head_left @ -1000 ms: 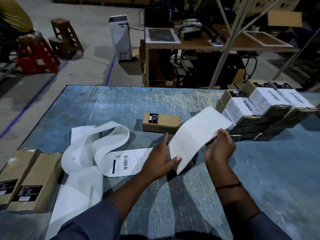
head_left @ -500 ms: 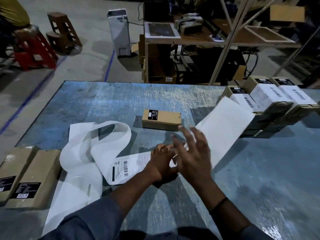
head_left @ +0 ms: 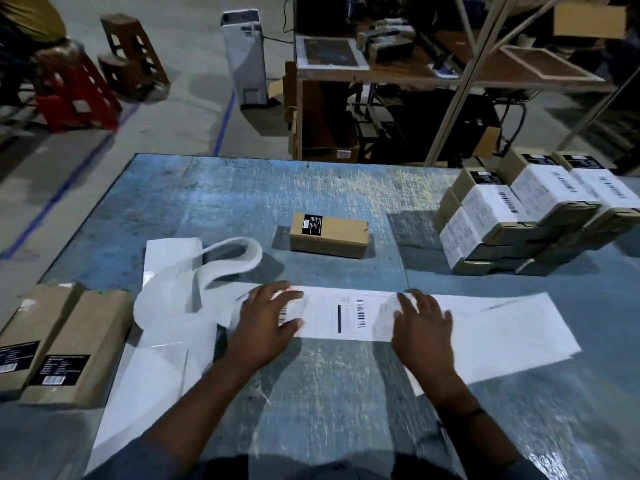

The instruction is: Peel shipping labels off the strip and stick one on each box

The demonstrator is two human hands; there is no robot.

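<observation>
Left hand point(head_left: 266, 323) and right hand point(head_left: 424, 327) flat on the label strip point(head_left: 502, 327), fingers straight and spread.
Gripping nothing, pressing white paper onto the scuffed blue table point(head_left: 207, 202) at near centre, one printed label point(head_left: 349, 315) between them. One brown cardboard box point(head_left: 329, 233) just beyond; two unlabelled boxes point(head_left: 79, 341) near left; labelled stack point(head_left: 519, 216) far right.

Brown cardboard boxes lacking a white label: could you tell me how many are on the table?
3. One brown cardboard box lies alone mid-table; two more lie side by side at the left edge. The white-labelled stack at right may hide others.
</observation>
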